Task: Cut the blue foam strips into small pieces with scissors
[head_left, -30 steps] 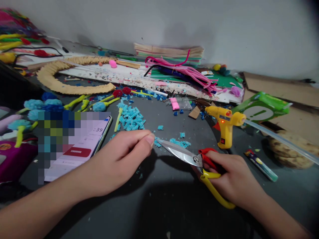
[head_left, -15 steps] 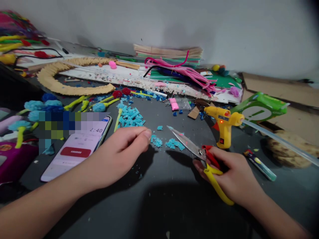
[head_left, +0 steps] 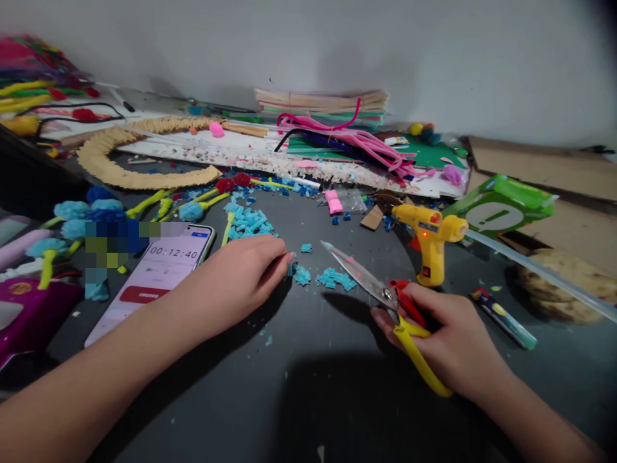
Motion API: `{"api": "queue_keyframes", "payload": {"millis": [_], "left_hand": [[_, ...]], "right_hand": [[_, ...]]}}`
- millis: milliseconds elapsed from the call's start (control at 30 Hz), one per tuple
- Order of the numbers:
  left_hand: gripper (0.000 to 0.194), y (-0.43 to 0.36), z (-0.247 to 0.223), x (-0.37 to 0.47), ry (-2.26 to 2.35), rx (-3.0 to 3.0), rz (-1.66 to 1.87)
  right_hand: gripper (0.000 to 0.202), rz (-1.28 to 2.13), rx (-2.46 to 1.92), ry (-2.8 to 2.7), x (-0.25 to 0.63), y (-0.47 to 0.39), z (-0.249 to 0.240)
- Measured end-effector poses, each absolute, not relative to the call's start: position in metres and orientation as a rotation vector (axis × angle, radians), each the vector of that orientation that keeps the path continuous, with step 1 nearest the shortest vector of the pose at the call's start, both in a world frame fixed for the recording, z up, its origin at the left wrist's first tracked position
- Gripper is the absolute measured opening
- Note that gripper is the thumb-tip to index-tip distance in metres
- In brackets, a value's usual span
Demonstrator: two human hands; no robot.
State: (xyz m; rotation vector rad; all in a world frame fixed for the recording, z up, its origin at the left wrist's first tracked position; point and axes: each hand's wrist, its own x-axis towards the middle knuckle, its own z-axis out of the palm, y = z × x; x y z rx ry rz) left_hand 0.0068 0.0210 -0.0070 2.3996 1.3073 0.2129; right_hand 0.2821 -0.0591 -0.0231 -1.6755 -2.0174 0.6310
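Note:
My right hand (head_left: 446, 337) grips a pair of scissors (head_left: 364, 276) with red and yellow handles; the blades are together and point up and left. My left hand (head_left: 245, 270) is closed in a pinch just left of the small loose blue bits (head_left: 302, 275). Whatever sits between its fingertips is hidden or too small to name. A second little heap of blue bits (head_left: 335, 279) lies under the scissor blades, and one blue piece (head_left: 306, 248) lies apart. Behind my left hand spreads a larger pile of blue cut pieces (head_left: 250, 222).
Left of my forearm lies a phone (head_left: 168, 257) showing a timer. A yellow glue gun (head_left: 429, 244) with a long clear glue stick stands at right, before a green packet (head_left: 506, 206). Pink pipe cleaners (head_left: 347, 138) and a curved tan paper strip (head_left: 101, 161) lie at the back.
My left hand has shifted slightly up, its fingertips still pinched beside the blue bits. The scissors stay in my right hand, almost unmoved. The camera view has shifted slightly.

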Motion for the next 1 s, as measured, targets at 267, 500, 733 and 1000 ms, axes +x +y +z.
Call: {"api": "queue_keyframes", "payload": {"millis": [267, 500, 733, 1000], "left_hand": [[0.03, 0.024, 0.0, -0.005, 1.359, 2.433, 0.176], [0.028, 0.027, 0.003, -0.02, 1.427, 2.523, 0.065], [0.02, 0.025, 0.002, -0.022, 1.589, 2.539, 0.214], [0.027, 0.019, 0.0, -0.012, 1.338, 2.587, 0.24]], "right_hand": [[0.028, 0.66, -1.684, -2.026, 0.283, -0.059, -0.022], [0.033, 0.655, -1.681, -2.023, 0.283, -0.059, -0.023], [0.033, 0.656, -1.685, -2.01, 0.282, -0.059, -0.022], [0.029, 0.648, -1.724, -1.997, 0.285, -0.061, -0.027]]}}
